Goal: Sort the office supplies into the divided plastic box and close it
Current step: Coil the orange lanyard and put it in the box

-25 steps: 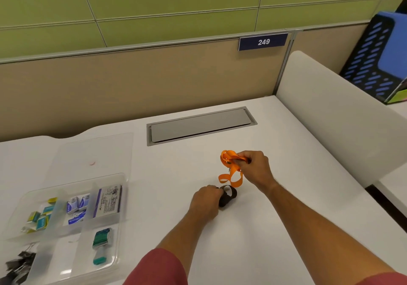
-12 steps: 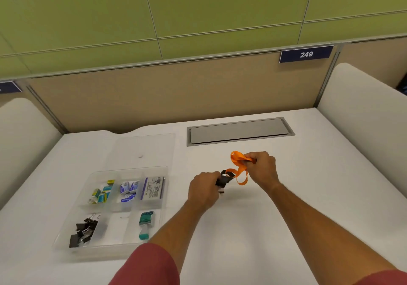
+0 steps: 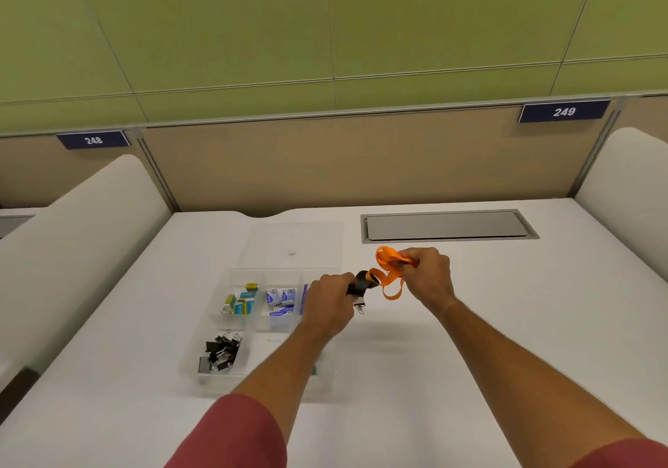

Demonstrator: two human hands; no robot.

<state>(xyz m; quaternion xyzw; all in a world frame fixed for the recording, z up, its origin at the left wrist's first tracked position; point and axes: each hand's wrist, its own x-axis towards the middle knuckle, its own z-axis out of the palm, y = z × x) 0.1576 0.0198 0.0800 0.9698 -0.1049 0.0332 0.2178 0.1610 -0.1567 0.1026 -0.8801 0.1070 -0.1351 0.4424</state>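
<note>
At the far left a white padded divider (image 3: 83, 214) flanks the white desk (image 3: 470, 377), with a plate numbered 248 (image 3: 93, 140) on the partition behind it. Next comes the divided plastic box (image 3: 197, 355), lying open with its clear lid (image 3: 292, 247) flat on the desk behind it. Its near left compartment holds black binder clips (image 3: 218, 353); the far left one holds small green and yellow staple boxes (image 3: 241, 299), and the one beside it small blue and white packets (image 3: 281, 299). The person's left forearm crosses the box's right side and hides what lies there. The left hand (image 3: 330, 303) is curled round the black end of the lanyard (image 3: 359, 281), above the box's right edge, with a small metal clasp (image 3: 360, 308) hanging just below the fist. From that end the lanyard's orange strap (image 3: 388, 274) runs in loose loops to the right hand (image 3: 428, 274), which pinches a gathered bunch of it above the desk, just right of the box. Further right a grey cable hatch (image 3: 448, 226) is set into the desk, and a plate numbered 249 (image 3: 564, 111) sits on the partition. The step in hand looks to be bundling the lanyard to carry it over to the box. The next move calls for keeping the loops gathered small enough to fit one compartment, picking a free one, and tucking clasp and strap below the rim so the lid can shut flat
</note>
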